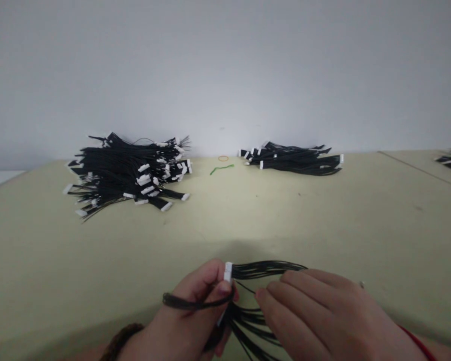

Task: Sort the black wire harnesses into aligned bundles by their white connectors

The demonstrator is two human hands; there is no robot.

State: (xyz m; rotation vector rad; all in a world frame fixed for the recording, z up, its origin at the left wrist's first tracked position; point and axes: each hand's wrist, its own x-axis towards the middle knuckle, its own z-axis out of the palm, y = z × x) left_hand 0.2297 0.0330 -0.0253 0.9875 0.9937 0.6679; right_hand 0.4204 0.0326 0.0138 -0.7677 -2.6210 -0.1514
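Observation:
Near the front edge of the view, my left hand [190, 316] is closed around a black wire harness. The harness's white connector [228, 272] sticks up between thumb and forefinger. A fan of black wires [266, 269] runs rightward from that connector and passes behind my right hand. One black bundle [184, 302] loops over the left thumb, and more loose strands [251, 328] hang below. My right hand [323, 311] is closed, fingers together, its fingertips at a single thin wire [246, 287] leading from the connector. The right thumb is hidden beneath the fingers.
At the back left of the pale yellow table [225, 215] lies a large heap of black harnesses [116, 168] with white connectors. A smaller pile [296, 160] sits back right. Between them are a green strand [221, 168] and an orange ring [223, 158]. A wall rises behind.

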